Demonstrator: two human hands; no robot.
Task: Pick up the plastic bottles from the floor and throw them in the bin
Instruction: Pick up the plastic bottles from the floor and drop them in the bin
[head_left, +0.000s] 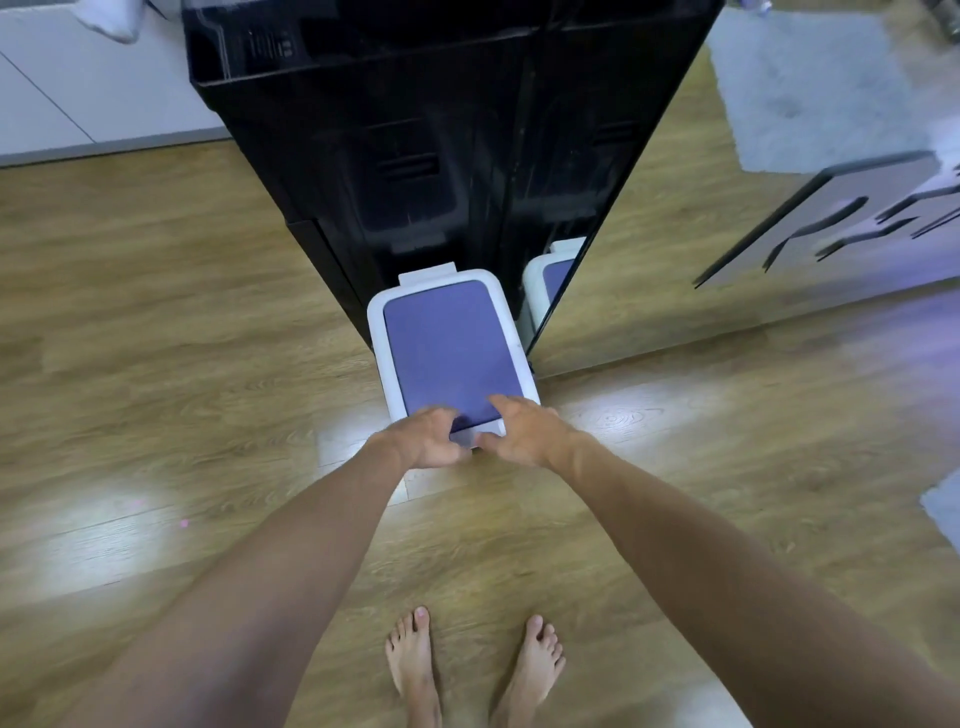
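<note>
A white bin (378, 332) with a flat purple lid (451, 353) stands on the wooden floor against a tall black cabinet. The lid lies closed. My left hand (428, 439) and my right hand (524, 431) both reach to the bin's near edge. Their fingers are curled at the white front rim and touch it. Neither hand holds a bottle. No plastic bottle shows on the floor in this view.
The black cabinet (405, 135) rises right behind the bin. A mirrored panel (727, 208) to its right reflects the floor and a grey rug. White cupboards (78, 93) stand at the back left. My bare feet (467, 660) stand on the wooden floor.
</note>
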